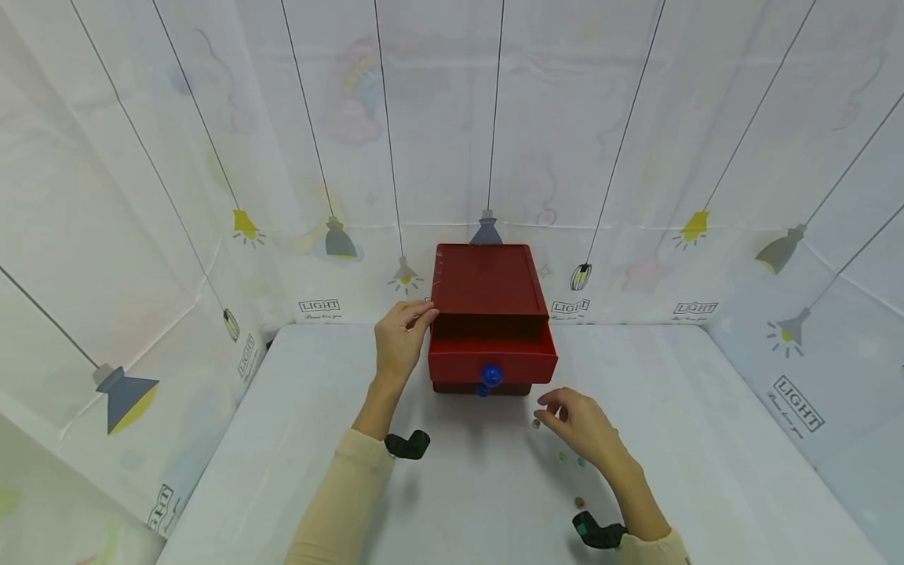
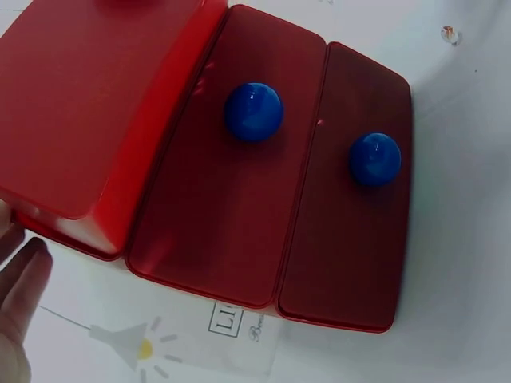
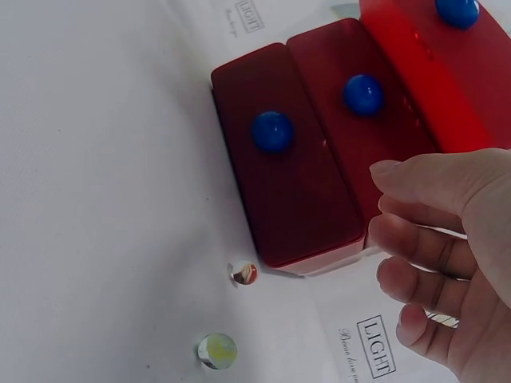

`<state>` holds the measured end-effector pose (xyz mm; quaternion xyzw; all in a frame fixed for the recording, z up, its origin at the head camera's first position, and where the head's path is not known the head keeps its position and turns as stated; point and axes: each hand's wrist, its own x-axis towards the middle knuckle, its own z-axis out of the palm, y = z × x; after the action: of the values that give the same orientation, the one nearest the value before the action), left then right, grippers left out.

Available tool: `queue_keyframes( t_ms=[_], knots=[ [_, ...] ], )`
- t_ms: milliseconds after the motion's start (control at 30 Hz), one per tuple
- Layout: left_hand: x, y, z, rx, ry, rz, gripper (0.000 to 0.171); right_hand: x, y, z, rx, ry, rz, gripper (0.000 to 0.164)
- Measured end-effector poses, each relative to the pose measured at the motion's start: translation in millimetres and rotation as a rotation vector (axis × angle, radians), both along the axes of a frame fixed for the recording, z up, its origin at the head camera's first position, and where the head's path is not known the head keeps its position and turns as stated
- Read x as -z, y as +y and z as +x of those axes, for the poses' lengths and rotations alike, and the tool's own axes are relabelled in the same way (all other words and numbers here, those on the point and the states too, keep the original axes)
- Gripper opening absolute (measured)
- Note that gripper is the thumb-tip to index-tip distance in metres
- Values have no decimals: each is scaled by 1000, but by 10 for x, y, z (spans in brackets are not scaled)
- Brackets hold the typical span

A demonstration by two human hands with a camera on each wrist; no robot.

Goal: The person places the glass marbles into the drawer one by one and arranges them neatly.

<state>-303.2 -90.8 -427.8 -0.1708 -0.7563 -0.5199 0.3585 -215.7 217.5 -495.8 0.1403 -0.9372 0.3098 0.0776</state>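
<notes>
A red three-drawer cabinet (image 1: 487, 278) stands at the back of the white table. Its top drawer (image 1: 462, 367) is pulled out, with a blue knob (image 1: 492, 376) on the front; the two lower drawers are closed. Shadow hides most of the top drawer's inside. My left hand (image 1: 399, 339) touches the cabinet's upper left side with its fingertips. In front of the cabinet's right corner hovers my right hand (image 1: 582, 424), fingers loosely bent, thumb apart, holding nothing. Close below its fingertips lies a brownish marble (image 1: 536, 423). In the right wrist view, a clear marble with yellow-green (image 3: 217, 351) lies nearby.
More marbles lie to the right on the table: a green one (image 1: 563, 456), a teal one (image 1: 582, 462) and a brown one (image 1: 579, 502) near the right wrist's black camera mount (image 1: 599, 531). A white curtain (image 1: 452, 157) printed with lamps hangs right behind the cabinet.
</notes>
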Motion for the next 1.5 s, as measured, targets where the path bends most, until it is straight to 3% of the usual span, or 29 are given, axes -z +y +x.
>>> queue_keyframes(
  t_ms=[400, 767, 967, 1300, 1500],
  knots=[
    [42, -11, -30, 0, 56, -14, 16, 88, 12, -41, -10, -24, 2, 24],
    [21, -16, -9, 20, 41, -23, 13, 263, 49, -86, 25, -38, 21, 26],
    [3, -28, -4, -1, 7, -40, 14, 319, 59, -114, 28, -33, 28, 25],
    [-14, -29, 7, -20, 19, -54, 13, 379, 79, -148, 41, -70, 32, 29],
    [-3, -34, 12, -31, -27, -62, 15, 441, 72, -185, 48, -95, 30, 28]
  ],
)
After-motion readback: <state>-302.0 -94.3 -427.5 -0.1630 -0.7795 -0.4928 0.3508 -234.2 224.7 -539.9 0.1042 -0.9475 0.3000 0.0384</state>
